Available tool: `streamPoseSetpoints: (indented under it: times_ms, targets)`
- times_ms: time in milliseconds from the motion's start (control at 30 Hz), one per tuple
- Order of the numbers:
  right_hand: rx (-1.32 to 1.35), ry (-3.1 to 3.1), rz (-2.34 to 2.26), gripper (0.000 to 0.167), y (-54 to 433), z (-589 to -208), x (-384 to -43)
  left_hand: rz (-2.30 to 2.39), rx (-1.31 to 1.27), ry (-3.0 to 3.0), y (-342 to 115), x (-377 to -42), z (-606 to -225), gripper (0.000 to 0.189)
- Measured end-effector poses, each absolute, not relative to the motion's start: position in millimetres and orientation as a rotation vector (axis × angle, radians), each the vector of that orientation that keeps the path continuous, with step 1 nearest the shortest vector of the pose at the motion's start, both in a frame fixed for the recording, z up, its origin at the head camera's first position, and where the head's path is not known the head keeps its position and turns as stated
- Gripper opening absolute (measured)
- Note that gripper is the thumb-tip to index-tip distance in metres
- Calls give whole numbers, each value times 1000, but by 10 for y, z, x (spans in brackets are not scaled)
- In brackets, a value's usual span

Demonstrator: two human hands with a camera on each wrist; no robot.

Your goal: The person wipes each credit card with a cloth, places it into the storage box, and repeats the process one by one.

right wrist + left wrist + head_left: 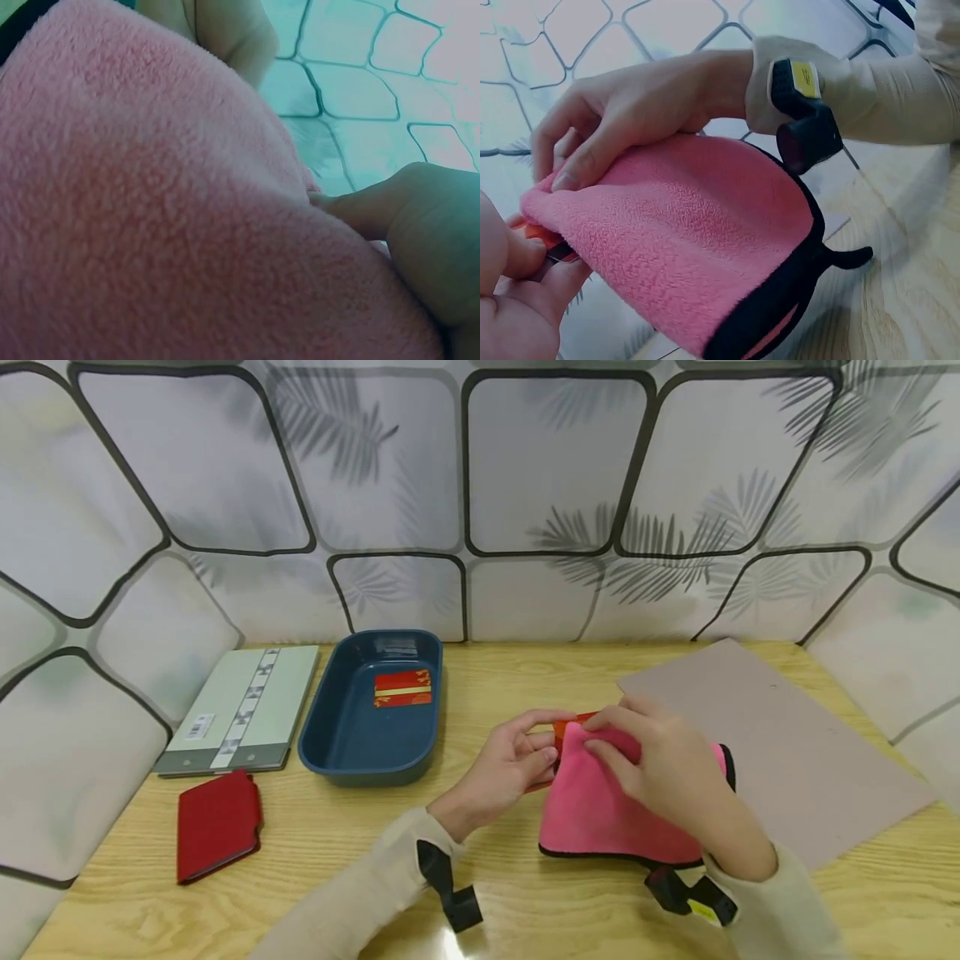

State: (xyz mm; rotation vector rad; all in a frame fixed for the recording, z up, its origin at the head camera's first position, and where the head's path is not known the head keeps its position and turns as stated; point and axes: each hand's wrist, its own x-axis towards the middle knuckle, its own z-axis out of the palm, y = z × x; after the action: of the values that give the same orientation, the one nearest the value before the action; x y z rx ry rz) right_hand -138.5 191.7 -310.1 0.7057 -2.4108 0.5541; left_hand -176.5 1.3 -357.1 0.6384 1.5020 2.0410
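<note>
My left hand pinches a flat red and orange card-like piece with a dark strip on it. Most of that piece is hidden behind a pink fleecy cloth with black edging. The top corner of the cloth is pinched between the thumb and fingers of my right hand, right against the red piece. In the left wrist view the cloth hangs from the right hand, and a black loop sticks out from its edge. Fleece fills most of the right wrist view.
A blue basin holds a red and gold card. Left of it lie a pale green folder and a dark red booklet. A greyish-pink sheet lies at the right. Patterned fabric walls enclose the wooden table.
</note>
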Motion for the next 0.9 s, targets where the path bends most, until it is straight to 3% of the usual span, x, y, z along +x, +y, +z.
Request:
streamPoseSetpoints:
  times_ms: [500, 900]
  targets:
    - [631, -2482, 566, 24, 2298, -2906, -1445, 2080, 563, 1554, 1, -1782, -3512, 42]
    - [669, -2440, 486, 19, 2258, -2916, -1432, 2062, 569, 1524, 2, -1764, -3480, 43]
